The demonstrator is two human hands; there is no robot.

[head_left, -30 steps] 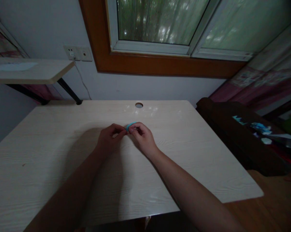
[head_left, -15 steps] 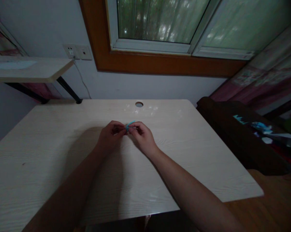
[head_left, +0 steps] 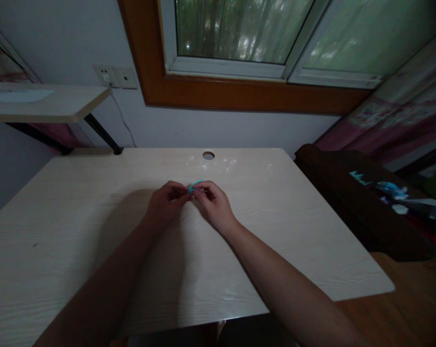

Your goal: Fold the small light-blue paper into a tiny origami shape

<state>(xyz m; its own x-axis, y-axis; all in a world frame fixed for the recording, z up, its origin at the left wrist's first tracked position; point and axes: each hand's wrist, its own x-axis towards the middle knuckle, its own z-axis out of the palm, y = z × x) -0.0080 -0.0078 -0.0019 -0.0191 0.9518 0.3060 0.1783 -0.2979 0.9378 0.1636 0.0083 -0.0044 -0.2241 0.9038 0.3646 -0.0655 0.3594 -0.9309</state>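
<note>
A small, thin turquoise strip (head_left: 195, 184) is pinched between my two hands over the middle of the pale wood-grain desk (head_left: 276, 241). One end of it curves up and to the right above my right fingers; the rest is hidden by fingertips, so its kind does not show. My left hand (head_left: 167, 196) is closed, thumb and fingers pressed together at the strip's left side. From the other side my right hand (head_left: 212, 198) grips it the same way. The fingertips of both hands almost meet.
Behind my hands the desk has a round cable hole (head_left: 208, 155). A raised shelf (head_left: 76, 103) on black legs stands at the left. Beyond the desk's right edge, a dark brown piece of furniture (head_left: 333, 193) bears several turquoise pieces (head_left: 391, 189). A window (head_left: 239, 33) is ahead.
My fingertips have shifted very slightly around the turquoise strip, and a little more of its curve shows. Both arms stay in nearly the same place.
</note>
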